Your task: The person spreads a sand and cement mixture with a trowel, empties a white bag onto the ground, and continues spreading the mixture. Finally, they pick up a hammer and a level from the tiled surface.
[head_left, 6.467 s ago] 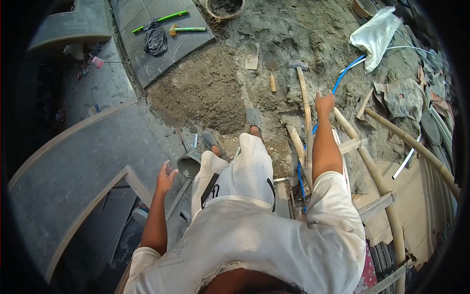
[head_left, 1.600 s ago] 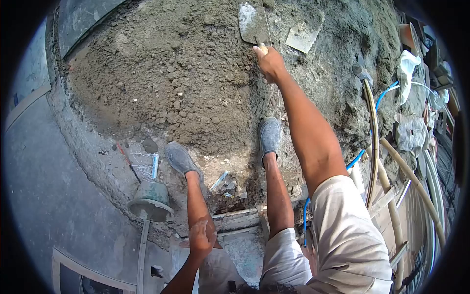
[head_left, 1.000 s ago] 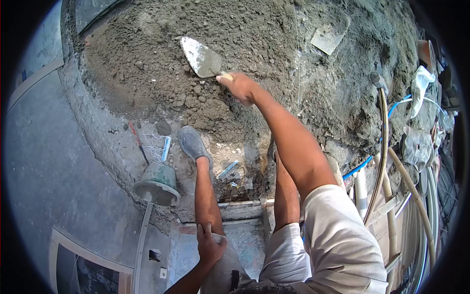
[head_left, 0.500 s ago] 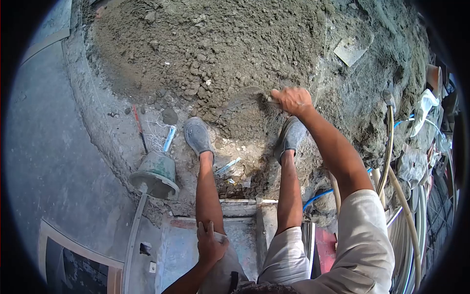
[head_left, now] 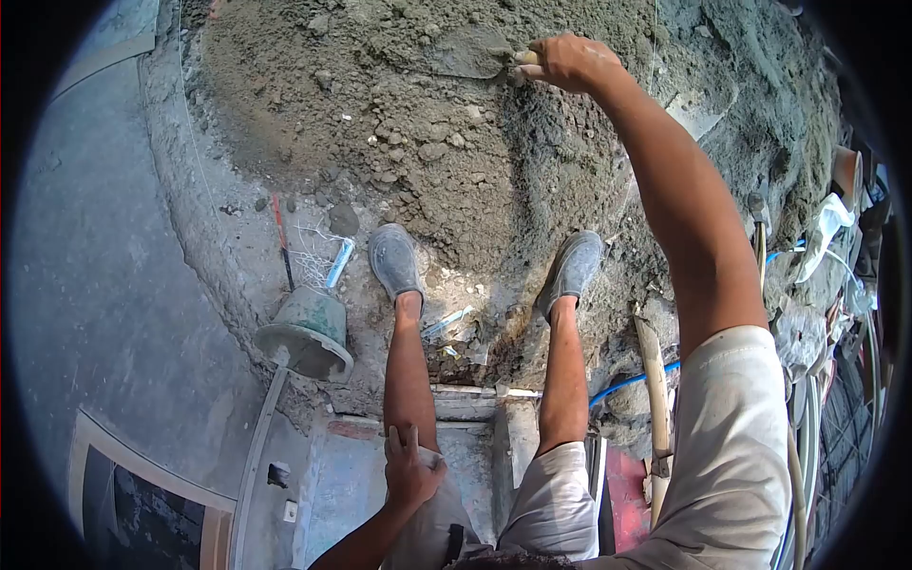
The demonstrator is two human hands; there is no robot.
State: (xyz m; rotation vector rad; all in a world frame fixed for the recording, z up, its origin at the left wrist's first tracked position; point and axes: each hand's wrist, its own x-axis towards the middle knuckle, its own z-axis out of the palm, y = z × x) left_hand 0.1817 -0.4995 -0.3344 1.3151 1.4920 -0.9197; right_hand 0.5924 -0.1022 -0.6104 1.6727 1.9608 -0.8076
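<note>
Grasping hand: the right hand (head_left: 570,62) is clenched round the handle of the trowel (head_left: 470,55), arm stretched far forward.
Trowel: its blade lies flat on the far part of the sand heap (head_left: 380,114), smeared the same grey-brown.
Left hand: the left hand (head_left: 410,470) rests on the left knee, fingers loosely spread, holding nothing.
Bucket: the cement-crusted bucket (head_left: 306,331) sits just left of the left shoe (head_left: 394,261); its inside is hidden, so its contents cannot be told.
Feet: the left shoe and right shoe (head_left: 573,268) stand at the heap's near edge.
Hose: a blue hose (head_left: 632,380) runs beside the right leg.
</note>
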